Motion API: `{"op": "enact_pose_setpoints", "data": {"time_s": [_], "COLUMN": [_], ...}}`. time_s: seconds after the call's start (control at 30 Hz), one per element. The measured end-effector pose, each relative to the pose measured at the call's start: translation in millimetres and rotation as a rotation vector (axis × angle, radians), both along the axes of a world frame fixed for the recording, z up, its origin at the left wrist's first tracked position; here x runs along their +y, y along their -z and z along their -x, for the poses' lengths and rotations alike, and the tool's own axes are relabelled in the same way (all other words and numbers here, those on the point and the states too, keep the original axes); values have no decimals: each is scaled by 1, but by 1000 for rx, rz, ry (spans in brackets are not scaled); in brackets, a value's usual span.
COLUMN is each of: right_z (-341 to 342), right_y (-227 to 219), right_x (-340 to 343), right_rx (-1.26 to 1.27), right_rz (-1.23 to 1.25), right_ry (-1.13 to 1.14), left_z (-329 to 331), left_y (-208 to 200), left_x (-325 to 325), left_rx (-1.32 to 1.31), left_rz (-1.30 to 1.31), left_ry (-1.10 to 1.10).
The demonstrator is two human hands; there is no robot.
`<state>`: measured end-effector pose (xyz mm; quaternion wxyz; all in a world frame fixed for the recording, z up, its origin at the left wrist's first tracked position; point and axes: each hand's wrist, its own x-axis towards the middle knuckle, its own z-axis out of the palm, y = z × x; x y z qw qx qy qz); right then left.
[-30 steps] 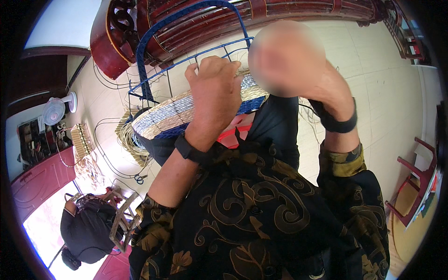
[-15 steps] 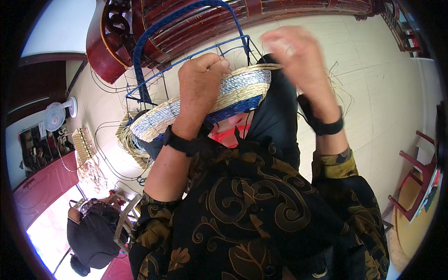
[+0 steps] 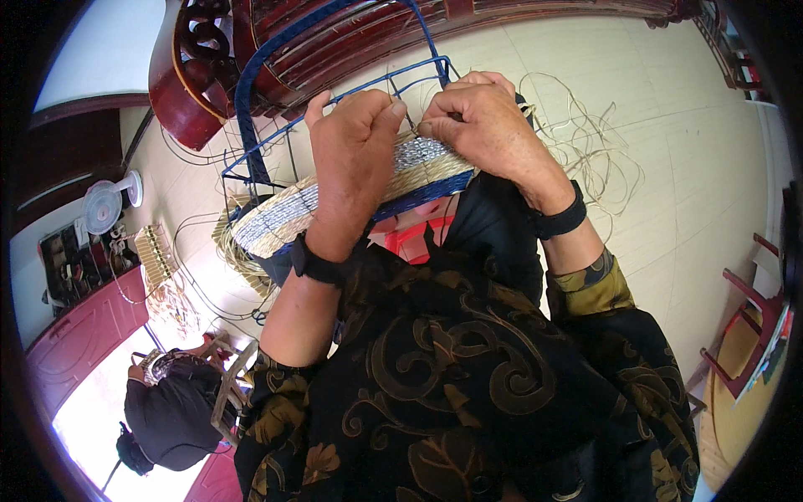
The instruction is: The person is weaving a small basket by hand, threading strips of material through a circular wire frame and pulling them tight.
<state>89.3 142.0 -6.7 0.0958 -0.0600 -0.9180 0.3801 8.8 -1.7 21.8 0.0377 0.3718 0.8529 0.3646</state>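
Part-woven basket [image 3: 284,213] sits tilted across the person's knees, over dark trousers [image 3: 506,230]. Wall banded cream, silver and blue; above it, bare blue wire rim [image 3: 381,81] on thin dark uprights, plus a tall wrapped blue handle [image 3: 245,92].

Both hands on the basket, close together, not touching. Left hand [image 3: 351,159] curls over the top woven edge, clamped on it, thumb against forefinger. Right hand [image 3: 485,130] just beside it, thumb and fingers pinching at the same edge; can't tell if a strand is caught between.

Loose pale strands [image 3: 585,138] spread over the tiled floor [image 3: 677,192] past the right hand. Red item [image 3: 410,247] shows below the basket, kind unclear. Wooden seat [image 3: 180,92] beyond, fan [image 3: 103,207] far left.

Handling, my judgement: basket light for its bulk. Woven wall firm but gives a little; frame stiff, though bare uprights probably bend if squeezed. Strands limp, easily snagged, maybe slick on the silver band. Best hold: finished wall, thumb inside, fingers outside. Handle looks fine for lifting; avoid gripping uprights.
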Motion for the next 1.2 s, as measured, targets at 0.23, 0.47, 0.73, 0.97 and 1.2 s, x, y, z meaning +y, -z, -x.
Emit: {"op": "enact_pose_setpoints", "data": {"time_s": [0.23,0.47,0.73,0.97,1.2], "right_z": [3,-4,-12,-13,-9], "right_y": [-5,-9,-6,-6,8], "right_x": [6,12,12,10,18], "right_rx": [-97,-97,22,3,84], "right_rz": [158,147,132,171,142], "right_ry": [58,-26,-34,-19,-44], "left_z": [-21,-33,-44,-49,-34], "left_y": [-2,-3,5,9,16], "left_x": [7,13,18,13,1], "left_rx": [272,-538,-638,-546,-550], "left_rz": [-18,-409,-661,-631,-645], "left_ry": [47,-101,-101,-91,-43]}}
